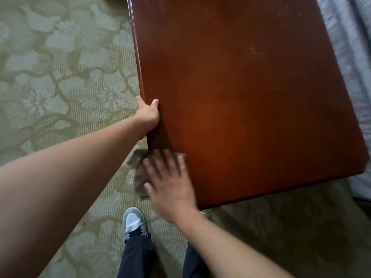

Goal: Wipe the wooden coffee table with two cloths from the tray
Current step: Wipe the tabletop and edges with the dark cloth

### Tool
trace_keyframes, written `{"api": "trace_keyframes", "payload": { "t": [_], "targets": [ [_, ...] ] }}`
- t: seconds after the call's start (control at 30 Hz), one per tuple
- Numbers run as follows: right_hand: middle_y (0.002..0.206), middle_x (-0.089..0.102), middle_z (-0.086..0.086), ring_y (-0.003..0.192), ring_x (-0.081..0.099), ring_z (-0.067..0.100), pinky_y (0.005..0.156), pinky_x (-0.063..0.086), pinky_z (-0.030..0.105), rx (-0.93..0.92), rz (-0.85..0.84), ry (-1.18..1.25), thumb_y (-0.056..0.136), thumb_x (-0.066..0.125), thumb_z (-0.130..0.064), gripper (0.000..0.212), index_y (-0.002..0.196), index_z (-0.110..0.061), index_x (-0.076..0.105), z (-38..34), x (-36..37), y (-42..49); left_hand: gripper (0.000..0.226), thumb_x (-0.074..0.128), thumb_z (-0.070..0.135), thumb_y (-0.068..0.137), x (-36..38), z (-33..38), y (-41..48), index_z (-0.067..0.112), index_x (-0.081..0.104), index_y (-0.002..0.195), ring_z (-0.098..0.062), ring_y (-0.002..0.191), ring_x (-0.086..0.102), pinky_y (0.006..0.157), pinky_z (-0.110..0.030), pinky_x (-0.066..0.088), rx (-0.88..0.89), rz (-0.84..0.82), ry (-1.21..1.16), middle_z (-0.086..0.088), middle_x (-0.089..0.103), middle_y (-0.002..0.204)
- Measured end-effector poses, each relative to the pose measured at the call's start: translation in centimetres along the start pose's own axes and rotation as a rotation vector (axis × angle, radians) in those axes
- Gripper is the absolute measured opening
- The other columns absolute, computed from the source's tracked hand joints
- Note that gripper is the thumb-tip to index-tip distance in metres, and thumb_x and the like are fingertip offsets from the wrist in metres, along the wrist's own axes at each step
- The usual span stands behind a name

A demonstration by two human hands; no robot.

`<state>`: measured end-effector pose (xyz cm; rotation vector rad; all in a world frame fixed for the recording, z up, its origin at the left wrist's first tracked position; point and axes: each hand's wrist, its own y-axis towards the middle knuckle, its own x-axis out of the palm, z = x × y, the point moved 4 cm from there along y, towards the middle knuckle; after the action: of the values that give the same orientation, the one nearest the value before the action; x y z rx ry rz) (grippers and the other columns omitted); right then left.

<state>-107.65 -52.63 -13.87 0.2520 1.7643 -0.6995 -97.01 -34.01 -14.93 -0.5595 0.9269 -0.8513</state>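
Note:
The reddish-brown wooden coffee table (251,101) fills the upper right of the head view. My left hand (147,113) grips its left edge, thumb on top and fingers curled under the rim. My right hand (170,181) lies flat with spread fingers on a grey-brown cloth (140,177) at the table's near left corner. The cloth hangs partly over that corner and is blurred. A few pale smudges (254,50) show on the tabletop farther back. No tray and no second cloth are in view.
A green patterned carpet (60,87) covers the floor left of and in front of the table. Grey fabric (353,57) runs along the table's right side. My grey shoe (134,221) and dark trousers stand just before the near corner.

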Motion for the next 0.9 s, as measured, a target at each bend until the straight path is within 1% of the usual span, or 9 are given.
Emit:
{"api": "trace_keyframes", "payload": {
  "t": [0.1,0.23,0.33,0.47,0.53,0.63,0.7,0.77,0.9],
  "targets": [
    [0.174,0.021,-0.001,0.161,0.013,0.024,0.130,0.011,0.052,-0.072,0.049,0.009,0.104,0.036,-0.052,0.068,0.165,-0.024,0.027,-2.6,0.2,0.1,0.070,0.026,0.049,0.110,0.8,-0.6,-1.2,0.021,-0.008,0.164,-0.039,0.146,0.037,0.120,-0.048,0.026,0.015,0.086,0.024,-0.016,0.033,0.163],
    [0.172,0.027,0.001,0.159,0.022,0.025,0.130,0.017,0.050,-0.087,0.054,0.073,0.103,0.036,-0.046,0.066,0.164,-0.022,0.029,4.0,0.6,-2.0,0.072,0.022,0.055,0.107,2.3,-1.8,-2.7,0.021,-0.006,0.164,-0.043,0.144,0.038,0.121,-0.053,0.027,-0.018,0.225,0.046,-0.017,0.029,0.165],
    [0.172,0.023,0.010,0.159,0.025,0.032,0.128,0.018,0.055,0.150,0.094,-0.021,0.100,0.027,-0.036,0.067,0.164,-0.013,0.025,14.5,0.3,-4.5,0.072,0.019,0.056,0.107,3.6,-1.5,-4.4,0.022,-0.012,0.163,-0.044,0.145,0.037,0.118,-0.059,0.025,-0.051,0.373,0.142,-0.018,0.019,0.168],
    [0.173,-0.017,0.007,0.162,-0.011,0.026,0.131,0.003,0.053,0.583,-0.005,0.027,0.103,-0.003,-0.054,0.070,0.162,-0.019,-0.016,29.5,-1.5,-9.7,0.074,0.022,0.055,0.107,5.8,-1.9,-6.8,0.020,-0.010,0.163,-0.036,0.150,0.028,0.116,-0.055,0.029,0.036,0.480,0.262,-0.013,0.011,0.170],
    [0.173,-0.019,0.007,0.160,-0.017,0.026,0.131,0.002,0.055,0.696,-0.016,0.077,0.102,-0.005,-0.059,0.073,0.163,-0.020,-0.018,32.5,-2.3,-11.4,0.073,0.023,0.055,0.107,5.8,-2.7,-6.8,0.019,-0.004,0.164,-0.033,0.151,0.028,0.117,-0.052,0.029,0.070,0.483,0.228,-0.009,0.012,0.171],
    [0.173,-0.014,0.014,0.161,-0.012,0.032,0.131,0.003,0.057,0.625,-0.005,0.042,0.104,0.001,-0.054,0.075,0.165,-0.012,-0.009,29.2,-1.7,-11.4,0.070,0.019,0.057,0.107,4.8,-3.3,-6.1,0.022,0.002,0.165,-0.032,0.153,0.028,0.121,-0.051,0.023,0.086,0.431,0.053,-0.005,0.013,0.172],
    [0.173,-0.002,0.018,0.162,-0.001,0.037,0.130,0.007,0.060,0.401,0.019,0.000,0.106,0.010,-0.049,0.073,0.165,-0.007,0.004,22.8,-0.7,-10.5,0.067,0.018,0.055,0.108,4.3,-3.3,-5.8,0.023,0.004,0.165,-0.029,0.155,0.022,0.123,-0.047,0.018,0.089,0.388,-0.062,-0.005,0.012,0.172],
    [0.173,0.008,0.016,0.161,0.007,0.036,0.129,0.007,0.059,0.176,0.052,-0.005,0.105,0.019,-0.048,0.072,0.165,-0.009,0.015,15.1,0.9,-9.3,0.067,0.019,0.054,0.108,4.1,-3.0,-5.9,0.021,0.006,0.165,-0.027,0.156,0.020,0.125,-0.044,0.015,0.101,0.366,-0.104,-0.006,0.013,0.171],
    [0.176,0.012,0.010,0.163,0.002,0.029,0.129,-0.002,0.055,-0.029,0.052,0.046,0.105,0.028,-0.049,0.071,0.166,-0.015,0.014,4.0,1.3,-5.8,0.066,0.021,0.053,0.108,3.6,-3.1,-5.5,0.019,0.010,0.165,-0.030,0.154,0.025,0.126,-0.044,0.018,0.078,0.330,-0.137,-0.012,0.022,0.168]
  ]
}}
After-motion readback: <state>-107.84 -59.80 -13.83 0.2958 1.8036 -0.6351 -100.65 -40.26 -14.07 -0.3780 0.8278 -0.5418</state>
